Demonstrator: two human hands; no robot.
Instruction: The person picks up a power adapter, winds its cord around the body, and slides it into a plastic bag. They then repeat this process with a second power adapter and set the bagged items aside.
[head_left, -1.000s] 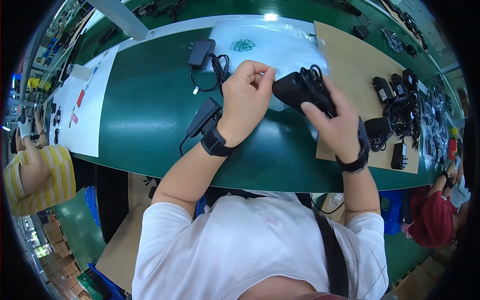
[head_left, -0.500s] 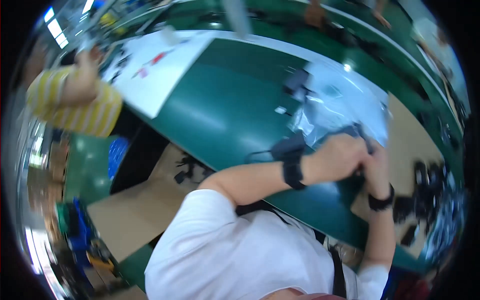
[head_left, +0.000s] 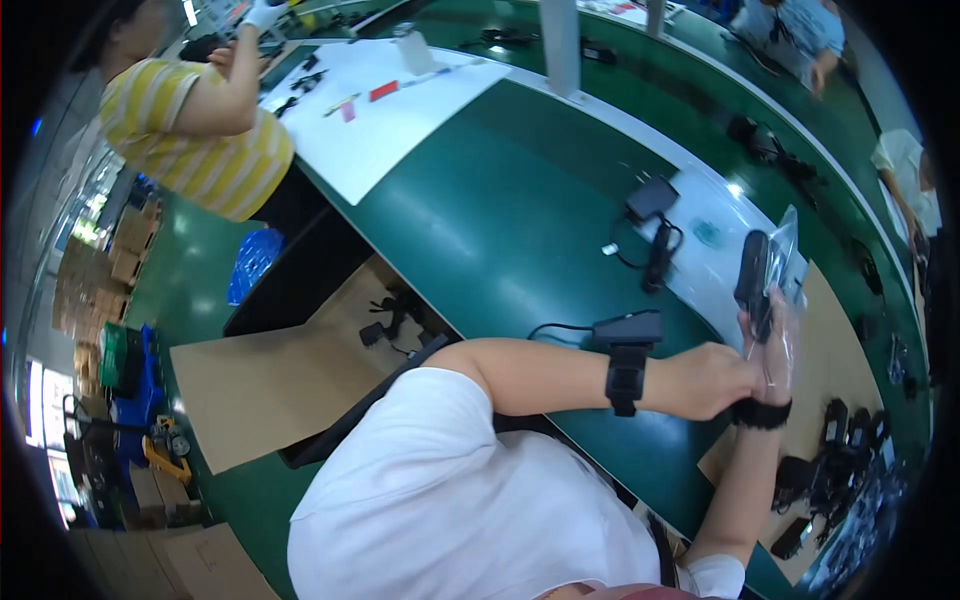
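My right hand (head_left: 778, 345) is raised over the right side of the green table (head_left: 470, 230), closed round a black power adapter (head_left: 752, 272). A clear plastic bag (head_left: 787, 240) lies around the adapter and over part of this hand. Close to the right wrist, my left hand (head_left: 712, 380) is closed, apparently on the bag's lower edge; its fingertips are partly hidden. Just beyond my left wrist lies another black adapter (head_left: 630, 328) with its cable. Farther back sits a third adapter (head_left: 651, 198) with a bundled cable (head_left: 658, 260), beside flat clear bags (head_left: 708, 215).
Several black adapters (head_left: 835, 430) and a heap of clear bags (head_left: 865, 525) lie on cardboard (head_left: 835, 330) at the right. An open carton (head_left: 255, 400) stands below the table's left edge. A person in a striped shirt (head_left: 210, 130) works at the far left.
My right hand has risen with the adapter and bag, now upright and clear of my left hand. My left hand has moved down toward the right wrist. The view has shifted.
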